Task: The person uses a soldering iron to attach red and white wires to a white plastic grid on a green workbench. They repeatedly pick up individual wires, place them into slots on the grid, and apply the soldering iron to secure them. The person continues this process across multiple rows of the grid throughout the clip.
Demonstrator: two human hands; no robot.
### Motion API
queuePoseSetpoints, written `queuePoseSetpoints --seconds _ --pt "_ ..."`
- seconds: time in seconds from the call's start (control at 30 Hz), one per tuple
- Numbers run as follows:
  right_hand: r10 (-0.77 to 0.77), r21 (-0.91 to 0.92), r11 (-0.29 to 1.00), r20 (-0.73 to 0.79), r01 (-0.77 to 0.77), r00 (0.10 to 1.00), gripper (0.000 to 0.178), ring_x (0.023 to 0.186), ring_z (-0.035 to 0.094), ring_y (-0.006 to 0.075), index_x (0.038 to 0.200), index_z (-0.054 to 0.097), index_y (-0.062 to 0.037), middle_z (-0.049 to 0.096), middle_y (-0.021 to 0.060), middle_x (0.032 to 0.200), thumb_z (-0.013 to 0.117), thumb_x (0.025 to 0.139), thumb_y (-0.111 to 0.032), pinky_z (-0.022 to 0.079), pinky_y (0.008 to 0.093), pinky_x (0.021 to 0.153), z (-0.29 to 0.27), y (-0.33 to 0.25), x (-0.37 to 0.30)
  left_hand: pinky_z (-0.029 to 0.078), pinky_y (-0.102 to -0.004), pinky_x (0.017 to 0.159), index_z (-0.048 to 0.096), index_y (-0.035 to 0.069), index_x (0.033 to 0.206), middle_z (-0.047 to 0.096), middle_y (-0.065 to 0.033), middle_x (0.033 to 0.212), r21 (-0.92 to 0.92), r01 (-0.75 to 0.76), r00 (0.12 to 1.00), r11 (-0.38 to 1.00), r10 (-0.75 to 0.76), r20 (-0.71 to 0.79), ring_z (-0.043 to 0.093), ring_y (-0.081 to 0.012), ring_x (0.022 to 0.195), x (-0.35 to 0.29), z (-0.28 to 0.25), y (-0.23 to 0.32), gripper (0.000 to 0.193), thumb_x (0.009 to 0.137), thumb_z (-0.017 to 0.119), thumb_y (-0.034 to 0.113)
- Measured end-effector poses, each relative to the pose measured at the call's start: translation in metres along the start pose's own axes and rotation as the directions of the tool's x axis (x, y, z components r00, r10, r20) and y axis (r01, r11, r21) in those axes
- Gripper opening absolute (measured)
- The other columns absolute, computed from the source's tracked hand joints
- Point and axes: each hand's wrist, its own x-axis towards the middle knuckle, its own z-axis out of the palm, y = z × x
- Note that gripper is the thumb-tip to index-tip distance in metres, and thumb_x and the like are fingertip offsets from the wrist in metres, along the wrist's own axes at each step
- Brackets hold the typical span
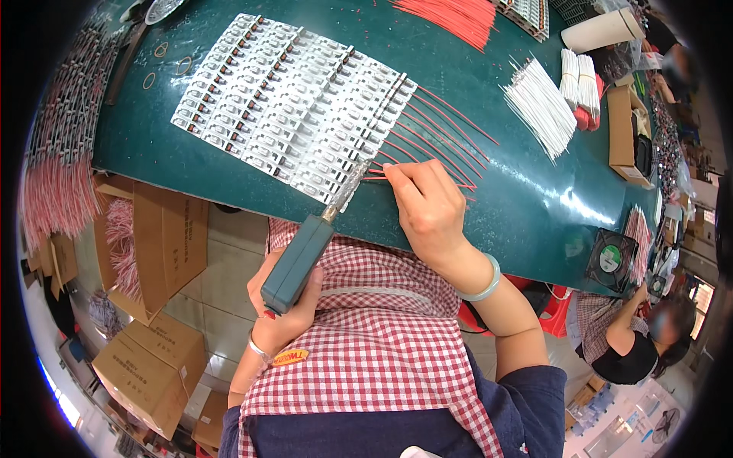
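Observation:
My left hand [288, 324] is wrapped round a dark green box-shaped hand tool [299, 259]. The tool's metal neck and rough greyish tip lie over the near right corner of a white panel [263, 88] with rows of small components. At the panel's right edge, my right hand [431, 208] pinches the end of a thin red wire between thumb and forefinger. Several more red wires [450, 145] stick out to the right from the same edge, farther back. The tool tip hides the exact spot where the nearest wires meet the panel.
On the green table [534, 221] lie red wires [450, 19], white wires [538, 107], a white cylinder [603, 30] and a small fan [612, 259]. Cardboard boxes [172, 244] stand at the left. Another person [630, 336] sits at the right.

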Motion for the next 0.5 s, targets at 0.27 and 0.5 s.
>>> queuePoseSetpoints --seconds 0.27,0.5 --pt "-0.009 -0.018 1.0 -0.015 0.009 1.0 0.022 0.071 0.06 0.0217 0.096 0.071 -0.0015 0.064 0.0064 0.082 0.075 0.075 0.004 0.049 0.0335 0.058 0.002 0.0 0.0 0.053 -0.0301 0.062 0.069 -0.005 0.098 0.068 -0.015 0.089 0.005 -0.002 1.0 1.0 0.002 -0.015 0.067 -0.0244 0.07 -0.011 0.0 -0.014 0.021 0.078 0.075 -0.001" --pt "0.0 -0.016 1.0 -0.02 0.0 1.0 0.02 0.072 0.06 0.0219 0.096 0.071 -0.0014 0.064 0.0068 0.084 0.075 0.076 0.004 0.05 0.0332 0.059 0.001 -0.002 0.0 0.054 -0.0316 0.063 0.07 -0.006 0.101 0.07 -0.0174 0.093 0.032 -0.074 0.996 0.997 0.075 -0.038 0.069 -0.0268 0.072 -0.012 -0.003 -0.014 0.024 0.078 0.075 0.0"
